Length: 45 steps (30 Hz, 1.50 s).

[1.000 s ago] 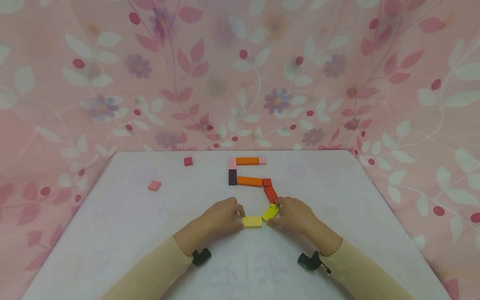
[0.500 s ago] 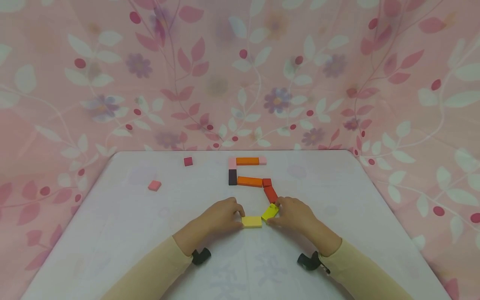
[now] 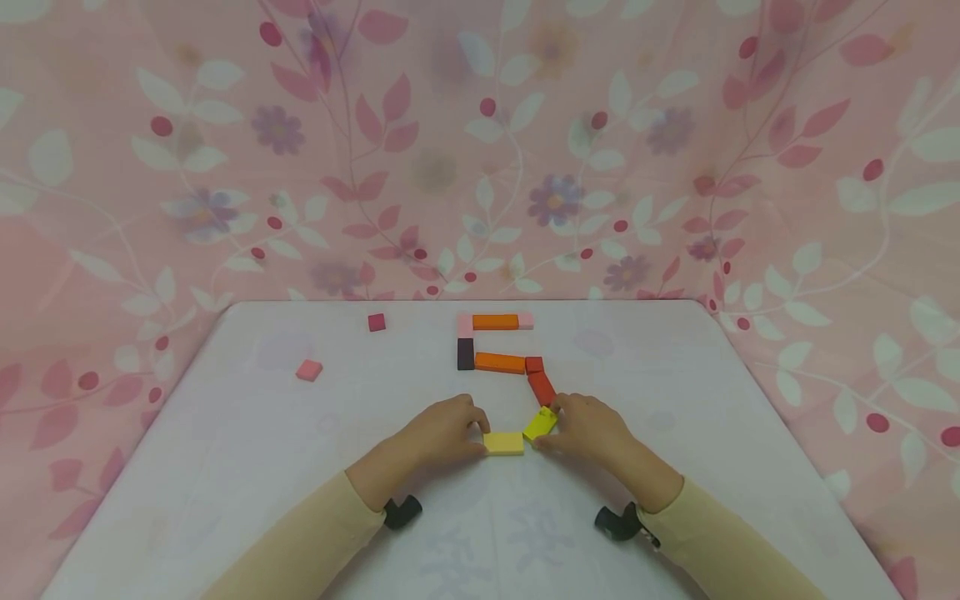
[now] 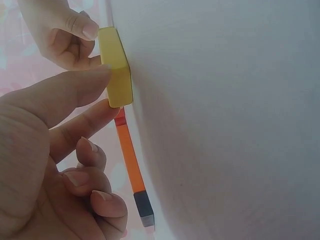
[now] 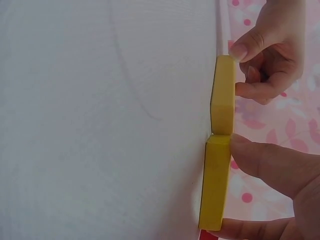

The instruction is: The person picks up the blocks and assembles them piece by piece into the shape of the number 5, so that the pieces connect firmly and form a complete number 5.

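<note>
My left hand (image 3: 446, 433) holds the left end of a pale yellow block (image 3: 504, 444) between thumb and index finger. The block lies flat on the white table. My right hand (image 3: 592, 429) pinches a bright yellow block (image 3: 541, 426) lengthwise, thumb at the near end, index finger at the far end. That block slants, its near corner right at the pale block's right end; in the right wrist view the pale block (image 5: 223, 95) and bright yellow block (image 5: 215, 182) stand end to end. A red block (image 3: 542, 389) runs on from the bright yellow block's far end, partly behind my right fingers.
Beyond the hands, a small red block (image 3: 534, 364), two orange blocks (image 3: 499, 363), a black block (image 3: 465, 354) and light pink blocks (image 3: 465, 326) continue the chain. Loose at left lie a pink block (image 3: 309, 371) and a dark red cube (image 3: 377, 322). A floral cloth (image 3: 480, 167) hangs behind the table.
The pale yellow block has shifted very slightly left since the first frame. Both hands otherwise keep the same place and grip.
</note>
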Each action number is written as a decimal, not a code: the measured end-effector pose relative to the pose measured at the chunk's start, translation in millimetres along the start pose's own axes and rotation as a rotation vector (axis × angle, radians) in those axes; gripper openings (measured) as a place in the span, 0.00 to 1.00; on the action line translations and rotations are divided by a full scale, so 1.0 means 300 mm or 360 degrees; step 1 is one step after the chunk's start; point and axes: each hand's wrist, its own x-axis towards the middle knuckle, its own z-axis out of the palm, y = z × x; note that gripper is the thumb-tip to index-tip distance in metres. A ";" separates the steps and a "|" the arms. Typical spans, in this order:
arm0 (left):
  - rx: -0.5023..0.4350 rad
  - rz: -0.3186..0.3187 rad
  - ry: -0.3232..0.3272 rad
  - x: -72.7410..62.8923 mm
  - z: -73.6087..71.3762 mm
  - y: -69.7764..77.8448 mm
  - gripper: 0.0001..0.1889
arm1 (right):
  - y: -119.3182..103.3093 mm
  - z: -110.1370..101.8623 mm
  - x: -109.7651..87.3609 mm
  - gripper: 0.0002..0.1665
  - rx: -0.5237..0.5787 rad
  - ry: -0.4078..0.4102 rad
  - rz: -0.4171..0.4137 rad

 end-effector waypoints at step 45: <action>-0.0008 -0.0241 0.0629 0.040 -0.244 -0.372 0.15 | -0.045 0.000 -0.027 0.17 0.0425 0.0030 -0.0457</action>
